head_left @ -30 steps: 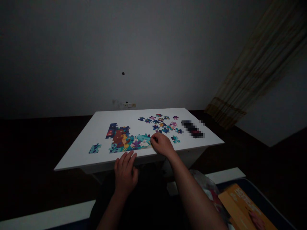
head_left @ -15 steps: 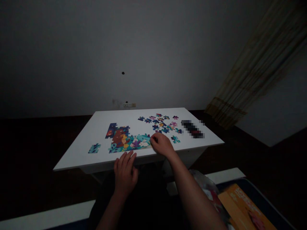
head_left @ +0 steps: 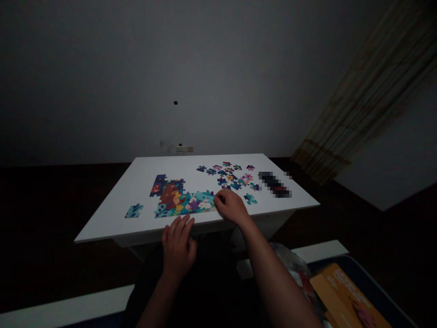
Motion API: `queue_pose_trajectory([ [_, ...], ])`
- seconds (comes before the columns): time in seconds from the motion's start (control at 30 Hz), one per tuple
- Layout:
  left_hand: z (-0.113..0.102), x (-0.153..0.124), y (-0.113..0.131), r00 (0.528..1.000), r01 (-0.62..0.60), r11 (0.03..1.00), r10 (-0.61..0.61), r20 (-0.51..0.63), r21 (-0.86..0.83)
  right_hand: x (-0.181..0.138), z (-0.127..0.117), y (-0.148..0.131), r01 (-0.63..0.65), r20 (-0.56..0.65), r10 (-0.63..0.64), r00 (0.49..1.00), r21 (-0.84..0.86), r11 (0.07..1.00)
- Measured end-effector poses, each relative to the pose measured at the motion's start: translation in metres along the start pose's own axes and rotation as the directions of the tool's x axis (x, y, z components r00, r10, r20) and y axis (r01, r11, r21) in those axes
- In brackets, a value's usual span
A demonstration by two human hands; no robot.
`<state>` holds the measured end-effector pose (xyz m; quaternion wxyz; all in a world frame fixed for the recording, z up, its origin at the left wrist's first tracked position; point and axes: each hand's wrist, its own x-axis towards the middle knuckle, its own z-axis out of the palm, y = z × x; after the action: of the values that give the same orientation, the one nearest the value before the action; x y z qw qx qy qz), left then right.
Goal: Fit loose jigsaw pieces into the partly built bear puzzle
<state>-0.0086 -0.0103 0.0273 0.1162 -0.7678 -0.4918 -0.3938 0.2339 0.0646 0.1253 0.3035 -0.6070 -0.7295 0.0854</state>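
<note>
A partly joined jigsaw puzzle [head_left: 171, 197] with a brown bear and white rabbits lies on the white table. My right hand [head_left: 231, 206] is at the right end of its bottom row, fingers curled and closed. Whatever is under or between those fingertips is hidden. My left hand [head_left: 179, 246] rests at the table's front edge just below the puzzle, open with its fingers stretched out. Left of the joined part lies a separate teal puzzle piece [head_left: 134, 211]. Beyond my right hand are several loose puzzle pieces [head_left: 235, 185], and a teal piece [head_left: 250, 199] lies nearer to it.
A blurred-out dark object [head_left: 275, 184] lies on the right side of the white table [head_left: 112, 200]. To my lower right are an orange box [head_left: 348, 296] and a clear plastic bag [head_left: 290, 257]. A wall with a socket strip [head_left: 184, 149] stands behind; a curtain [head_left: 355, 100] hangs right.
Both hands keep nearly the same place and pose. The view has shifted very slightly; the puzzle and loose pieces look unchanged.
</note>
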Motion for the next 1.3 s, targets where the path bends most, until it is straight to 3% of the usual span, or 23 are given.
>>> queue_pose_trajectory([
  [1.3, -0.0005, -0.0002, -0.0011, 1.000, -0.002, 1.000, 0.002, 0.001, -0.003, -0.0001, 0.0012, -0.0002, 0.008, -0.014, -0.008, 1.000, -0.010, 1.000],
])
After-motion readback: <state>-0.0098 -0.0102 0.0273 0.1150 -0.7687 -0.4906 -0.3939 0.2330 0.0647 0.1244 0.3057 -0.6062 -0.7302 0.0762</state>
